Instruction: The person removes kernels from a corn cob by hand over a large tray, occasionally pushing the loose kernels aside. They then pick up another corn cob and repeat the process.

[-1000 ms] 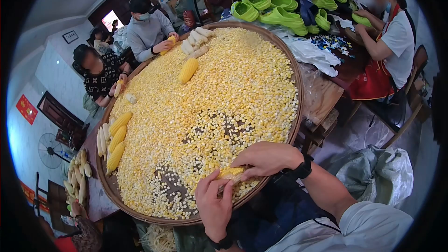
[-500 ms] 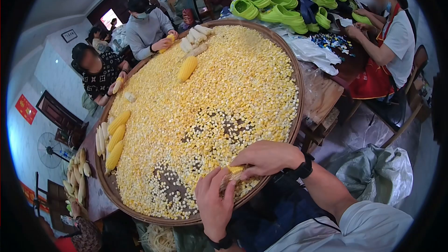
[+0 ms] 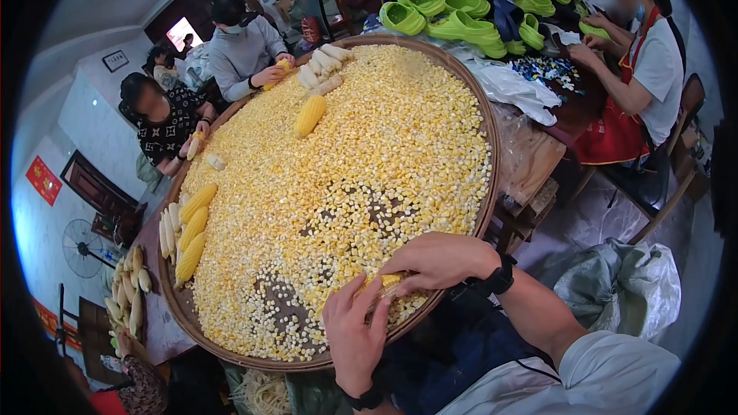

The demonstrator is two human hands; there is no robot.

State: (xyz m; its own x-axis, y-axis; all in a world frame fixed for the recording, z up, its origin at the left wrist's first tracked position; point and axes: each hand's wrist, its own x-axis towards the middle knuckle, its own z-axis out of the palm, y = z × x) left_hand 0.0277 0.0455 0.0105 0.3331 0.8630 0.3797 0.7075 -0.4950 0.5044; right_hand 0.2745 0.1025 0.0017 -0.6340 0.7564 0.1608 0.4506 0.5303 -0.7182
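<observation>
Between my two hands is a corn cob (image 3: pixel 390 282), partly stripped, with yellow kernels showing on top. My left hand (image 3: pixel 357 327) is closed around its left end, and my right hand (image 3: pixel 434 260) grips the other end from above, fingers bent over it. Both hands are above the near rim of a large round tray (image 3: pixel 493 177). Loose corn kernels (image 3: pixel 330 154) spread thickly over the tray, with dark patches of its bottom showing close to my hands. Much of the cob is hidden by my fingers.
Whole yellow cobs (image 3: pixel 192 234) and pale stripped cobs (image 3: pixel 167 230) lie at the tray's left edge. Another whole cob (image 3: pixel 310 114) rests farther back. Two people (image 3: pixel 242 50) hold cobs across the tray. Green clogs (image 3: pixel 461 23) are piled at the back right, near a seated person (image 3: pixel 653 84).
My left fingers have shifted slightly along the cob; my right hand stays nearly in place. At the far left, a person's hands and cob have moved a little.
</observation>
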